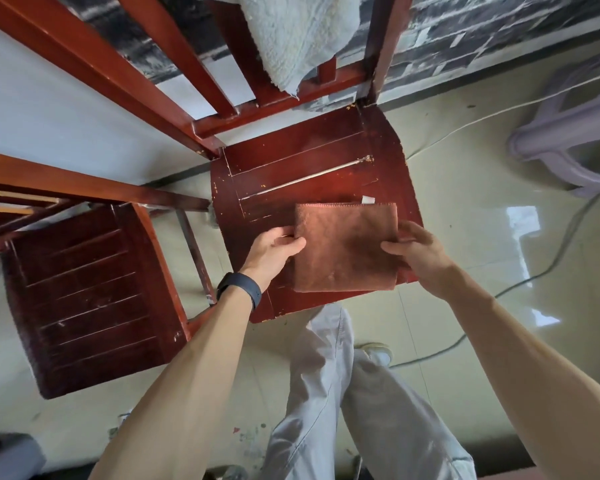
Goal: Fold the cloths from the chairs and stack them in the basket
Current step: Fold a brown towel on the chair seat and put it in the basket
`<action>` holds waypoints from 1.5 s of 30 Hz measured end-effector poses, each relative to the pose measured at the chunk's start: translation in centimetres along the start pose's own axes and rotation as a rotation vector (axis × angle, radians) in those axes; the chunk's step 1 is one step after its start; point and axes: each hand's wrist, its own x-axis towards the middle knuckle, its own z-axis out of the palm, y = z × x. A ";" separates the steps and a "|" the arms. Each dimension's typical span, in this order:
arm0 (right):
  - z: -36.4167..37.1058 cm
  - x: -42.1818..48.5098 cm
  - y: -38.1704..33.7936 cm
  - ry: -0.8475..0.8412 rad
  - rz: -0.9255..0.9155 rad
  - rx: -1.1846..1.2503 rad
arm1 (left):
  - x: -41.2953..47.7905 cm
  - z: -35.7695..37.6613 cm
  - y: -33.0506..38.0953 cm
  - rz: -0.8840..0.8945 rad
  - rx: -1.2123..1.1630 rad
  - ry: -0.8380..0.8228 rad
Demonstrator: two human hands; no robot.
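The left hand [278, 247] and right hand [417, 251] each pinch a side edge of the folded brown cloth [345, 251] on the chair seat [291, 174]. Best to lift it level with a firm grip, so the folds hold.

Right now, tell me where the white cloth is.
Top centre of the head view, the white cloth hangs over the backrest of the right-hand chair, beyond the folded brown cloth on its seat.

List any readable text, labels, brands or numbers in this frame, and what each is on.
No text in this frame can be read.
Too small to read: the small white tag at the far edge of the folded brown microfibre cloth.
No markings visible: the black wristband on the left wrist.
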 end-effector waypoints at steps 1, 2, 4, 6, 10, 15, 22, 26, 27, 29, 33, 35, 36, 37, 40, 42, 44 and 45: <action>-0.5 -0.8 -0.3 -0.026 -0.007 0.039 | -0.6 0.0 0.4 0.017 -0.037 -0.037; -1.1 -1.8 -0.7 -0.051 -0.021 0.066 | -1.3 0.0 1.1 0.038 -0.061 -0.067; -2.6 -4.2 -1.3 -0.091 -0.047 0.105 | -3.2 0.3 2.6 0.066 -0.096 -0.123; -4.2 -7.1 -2.1 -0.121 -0.068 0.150 | -5.3 0.9 4.4 0.088 -0.106 -0.185; -8.7 -14.7 -4.7 -0.077 -0.147 0.247 | -10.8 3.8 9.9 0.164 -0.024 -0.274; -15.3 -25.8 -7.7 0.048 -0.314 0.350 | -19.7 9.5 17.6 0.287 0.024 -0.400; -24.5 -42.0 -8.1 0.255 -0.558 0.487 | -34.2 19.4 26.6 0.460 0.166 -0.599; -29.1 -49.4 -6.4 0.386 -0.663 0.566 | -40.8 26.1 29.4 0.521 0.246 -0.705; -30.2 -50.9 -6.0 0.424 -0.686 0.578 | -42.2 27.9 29.9 0.538 0.261 -0.737; -32.4 -53.6 -5.0 0.503 -0.718 0.605 | -44.6 31.8 30.8 0.568 0.290 -0.791; -37.3 -57.0 -3.0 0.622 -0.753 0.668 | -47.9 40.0 32.0 0.574 0.362 -0.888; -40.1 -57.6 -2.1 0.674 -0.752 0.705 | -48.5 44.3 32.4 0.560 0.392 -0.937; -41.5 -57.7 -1.6 0.701 -0.745 0.728 | -48.7 46.3 32.6 0.551 0.410 -0.957; -43.3 -57.6 -1.0 0.728 -0.734 0.753 | -48.7 48.7 32.8 0.545 0.432 -0.975; -47.8 -56.8 0.3 0.774 -0.691 0.810 | -48.3 54.6 33.6 0.524 0.480 -1.014; -51.0 -55.9 0.9 0.802 -0.655 0.849 | -47.7 58.7 34.1 0.500 0.526 -1.047; -54.4 -55.0 1.3 0.829 -0.606 0.889 | -47.0 63.2 34.8 0.457 0.574 -1.066; -56.0 -54.6 1.4 0.835 -0.580 0.904 | -46.7 65.2 35.1 0.435 0.601 -1.066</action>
